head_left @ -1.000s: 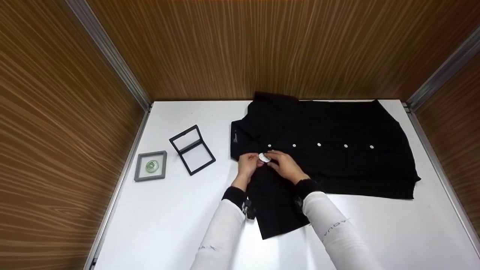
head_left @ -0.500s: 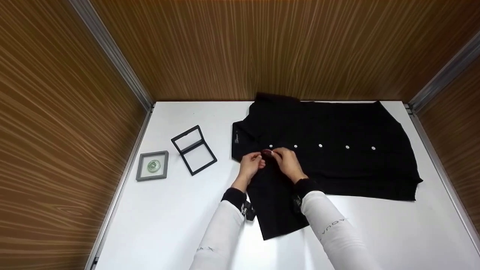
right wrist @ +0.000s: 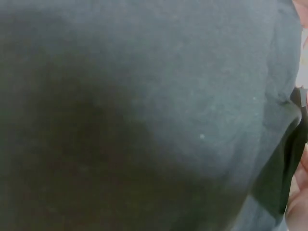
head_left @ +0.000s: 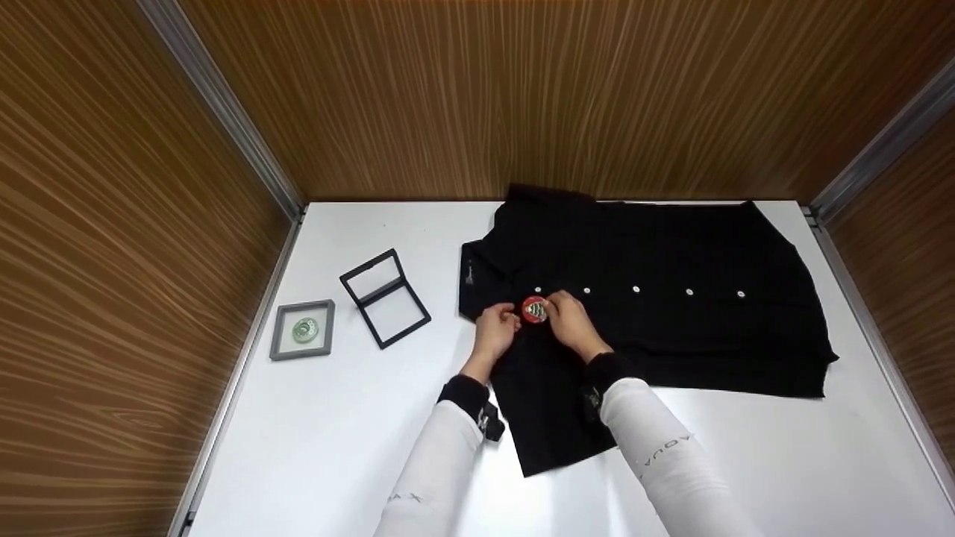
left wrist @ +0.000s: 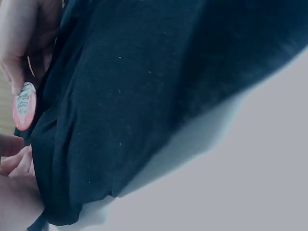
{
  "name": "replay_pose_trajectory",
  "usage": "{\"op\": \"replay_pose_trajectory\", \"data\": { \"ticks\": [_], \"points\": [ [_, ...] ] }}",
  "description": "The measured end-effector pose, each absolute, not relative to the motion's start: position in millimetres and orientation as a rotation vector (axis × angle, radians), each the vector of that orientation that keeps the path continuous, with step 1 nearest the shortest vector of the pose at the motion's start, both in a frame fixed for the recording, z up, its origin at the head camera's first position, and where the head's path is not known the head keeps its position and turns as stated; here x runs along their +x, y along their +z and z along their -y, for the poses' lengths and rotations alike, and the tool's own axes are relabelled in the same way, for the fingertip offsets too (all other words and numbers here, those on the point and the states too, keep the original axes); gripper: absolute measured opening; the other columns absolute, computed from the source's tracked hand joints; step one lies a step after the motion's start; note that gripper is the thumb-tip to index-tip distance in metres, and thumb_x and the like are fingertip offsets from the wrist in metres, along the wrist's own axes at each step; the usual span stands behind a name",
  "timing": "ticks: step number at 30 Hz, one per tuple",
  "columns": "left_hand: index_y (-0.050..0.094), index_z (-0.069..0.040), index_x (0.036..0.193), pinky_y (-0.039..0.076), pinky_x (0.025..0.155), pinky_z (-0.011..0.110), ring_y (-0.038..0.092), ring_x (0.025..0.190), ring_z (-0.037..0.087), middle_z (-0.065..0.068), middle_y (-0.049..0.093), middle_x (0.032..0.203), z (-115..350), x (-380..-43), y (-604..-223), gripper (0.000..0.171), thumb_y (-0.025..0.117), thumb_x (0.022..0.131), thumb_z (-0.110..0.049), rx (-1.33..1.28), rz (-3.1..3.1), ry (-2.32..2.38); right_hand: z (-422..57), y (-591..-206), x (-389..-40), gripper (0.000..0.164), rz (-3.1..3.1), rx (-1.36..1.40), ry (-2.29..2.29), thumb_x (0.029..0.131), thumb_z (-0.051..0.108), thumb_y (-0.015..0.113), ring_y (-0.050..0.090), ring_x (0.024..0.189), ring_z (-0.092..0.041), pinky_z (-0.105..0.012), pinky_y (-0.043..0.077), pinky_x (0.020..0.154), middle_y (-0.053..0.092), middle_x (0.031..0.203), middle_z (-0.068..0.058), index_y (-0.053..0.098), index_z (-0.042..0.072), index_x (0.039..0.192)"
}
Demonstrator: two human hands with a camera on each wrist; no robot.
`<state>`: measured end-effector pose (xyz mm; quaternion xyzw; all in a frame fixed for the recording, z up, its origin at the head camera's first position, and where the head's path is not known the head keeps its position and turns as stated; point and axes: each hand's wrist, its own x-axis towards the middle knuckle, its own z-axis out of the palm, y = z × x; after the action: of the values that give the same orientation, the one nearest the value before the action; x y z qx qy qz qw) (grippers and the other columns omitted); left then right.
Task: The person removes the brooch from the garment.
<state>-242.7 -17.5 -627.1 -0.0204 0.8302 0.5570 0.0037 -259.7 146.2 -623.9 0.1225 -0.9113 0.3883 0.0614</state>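
Round badge (head_left: 534, 309), red with a pale and green design: one, held at its right edge between thumb and fingers of the right hand (head_left: 573, 322), that grip narrow; most of the disc projects beyond the fingertips toward the left hand (head_left: 495, 332), printed face showing. The left wrist view gives it tilted, fingertips at its upper rim. Left hand: just beside the badge, fingers bent, at the shirt; whether this grip pinches cloth cannot be told. Shirt (head_left: 701, 339), black, laid across the tabletop (head_left: 358, 418), collar to the left, one sleeve toward the person; badge over its front, near the collar and the endmost of the white buttons (head_left: 636, 289); contact with cloth unclear. Black frame (head_left: 382, 291), two-panelled, opened at its hinge, left of the shirt. Grey frame (head_left: 330, 328), squarish, farther left, containing a green ring (head_left: 305, 330). Right wrist view: mainly dark cloth, parts of fingers at the right edge.
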Motion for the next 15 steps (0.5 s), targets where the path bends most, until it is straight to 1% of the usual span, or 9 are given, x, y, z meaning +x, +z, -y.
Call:
{"op": "replay_pose_trajectory", "data": {
  "ticks": [3,6,8,11,13,15],
  "points": [
    [0.068,0.005,0.112,0.052,0.085,0.028,0.067,0.093,0.023,0.011,0.07,0.097,21,-238,-625,0.026,0.058,0.088,0.007,0.128,-2.893,1.378,-146,-623,-258,0.019,2.743,0.341,1.213,0.1,0.009,0.055,0.06,0.091,-0.033,-0.046,0.047,0.086,0.063,0.094,-0.016,0.066,-0.003,0.091],
    [0.068,0.004,0.115,0.047,0.097,0.031,0.062,0.108,0.027,0.013,0.065,0.114,24,-233,-623,0.029,0.06,0.086,0.006,0.295,-3.025,1.037,-147,-620,-256,0.017,2.729,0.337,1.234,0.1,0.011,0.057,0.06,0.092,-0.031,-0.044,0.047,0.086,0.063,0.096,-0.014,0.067,-0.001,0.092],
    [0.066,0.004,0.12,0.041,0.104,0.033,0.056,0.12,0.029,0.015,0.06,0.126,25,-230,-621,0.032,0.063,0.088,0.001,0.365,-3.028,0.862,-147,-618,-254,0.016,2.718,0.347,1.252,0.099,0.011,0.058,0.06,0.094,-0.029,-0.043,0.047,0.087,0.063,0.097,-0.013,0.068,0.0,0.093],
    [0.06,0.003,0.13,0.033,0.111,0.038,0.045,0.132,0.03,0.016,0.051,0.141,25,-226,-620,0.041,0.065,0.093,-0.014,0.418,-2.989,0.668,-146,-615,-251,0.016,2.691,0.366,1.277,0.099,0.011,0.058,0.061,0.095,-0.029,-0.042,0.047,0.088,0.063,0.098,-0.013,0.068,0.0,0.094],
    [0.055,0.002,0.136,0.029,0.114,0.042,0.039,0.137,0.03,0.017,0.045,0.147,25,-224,-621,0.05,0.065,0.094,-0.023,0.435,-2.965,0.571,-145,-613,-249,0.015,2.662,0.382,1.291,0.099,0.01,0.058,0.061,0.095,-0.029,-0.043,0.047,0.088,0.064,0.098,-0.013,0.068,0.0,0.094],
    [0.051,0.001,0.14,0.027,0.114,0.044,0.035,0.14,0.03,0.016,0.041,0.15,25,-223,-622,0.055,0.066,0.094,-0.027,0.438,-2.954,0.506,-144,-612,-247,0.015,2.632,0.398,1.304,0.099,0.01,0.058,0.061,0.094,-0.028,-0.042,0.048,0.087,0.064,0.097,-0.013,0.068,0.0,0.094]
  ]
}}
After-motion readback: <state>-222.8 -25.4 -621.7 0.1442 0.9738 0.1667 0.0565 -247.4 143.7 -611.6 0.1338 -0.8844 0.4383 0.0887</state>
